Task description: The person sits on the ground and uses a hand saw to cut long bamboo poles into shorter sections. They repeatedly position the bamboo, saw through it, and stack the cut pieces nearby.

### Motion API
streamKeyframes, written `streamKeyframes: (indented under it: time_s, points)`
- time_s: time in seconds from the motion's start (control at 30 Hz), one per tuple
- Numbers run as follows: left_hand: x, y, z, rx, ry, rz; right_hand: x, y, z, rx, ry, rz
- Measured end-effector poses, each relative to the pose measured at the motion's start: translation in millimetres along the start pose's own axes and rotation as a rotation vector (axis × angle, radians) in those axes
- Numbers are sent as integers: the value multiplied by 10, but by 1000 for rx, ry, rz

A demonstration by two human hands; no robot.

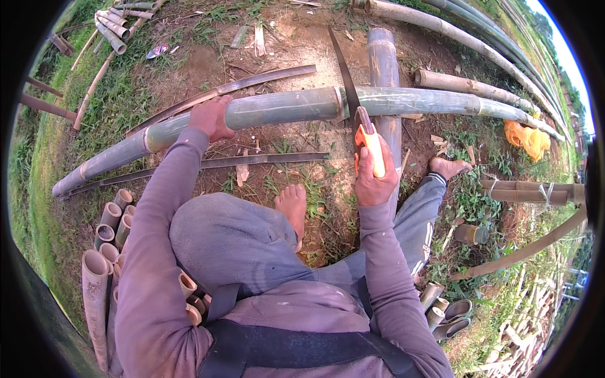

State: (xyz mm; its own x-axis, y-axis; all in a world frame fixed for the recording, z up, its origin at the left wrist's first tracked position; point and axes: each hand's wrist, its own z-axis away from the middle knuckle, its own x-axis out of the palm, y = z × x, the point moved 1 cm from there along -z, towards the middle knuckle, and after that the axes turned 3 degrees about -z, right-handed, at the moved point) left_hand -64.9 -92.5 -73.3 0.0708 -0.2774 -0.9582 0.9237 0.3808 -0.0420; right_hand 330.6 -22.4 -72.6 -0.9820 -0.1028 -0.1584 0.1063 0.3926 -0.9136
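A long, thick green bamboo pole (283, 106) lies crosswise in front of me. My left hand (213, 118) is wrapped over its top, left of the middle. In my right hand (376, 175) is a hand saw (345, 72) with an orange handle, its dark blade pointing away from me. The blade lies across the pole near a joint; whether its teeth have entered the bamboo I cannot tell. Beneath the pole, close to the saw, another bamboo length (382, 57) runs away from me as a support. Pale sawdust (322, 79) covers the soil around there.
Split bamboo strips (265, 157) lie on both sides of the pole. Cut bamboo tubes (96, 268) stand bundled at my left. Long poles (441, 28) stretch along the far right, near an orange bag (527, 138). My bare foot (291, 211) rests close to the pole.
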Motion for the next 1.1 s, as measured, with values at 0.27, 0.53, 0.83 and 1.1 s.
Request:
streamKeyframes:
  time_s: [0.27, 0.53, 0.83, 1.1]
  points:
    - [206, -148, 33, 15, 31, 18, -1035, -593, 1308, 241, -69, -16]
    - [14, 53, 24, -11, -12, 19, -47, -122, -57, 225, 6, -112]
    - [96, -83, 88, -9, 17, 4, -1144, -718, 1499, 278, -72, 0]
    - [121, -38, -26, 38, 69, 40, 119, -115, -332, 87, -38, 6]
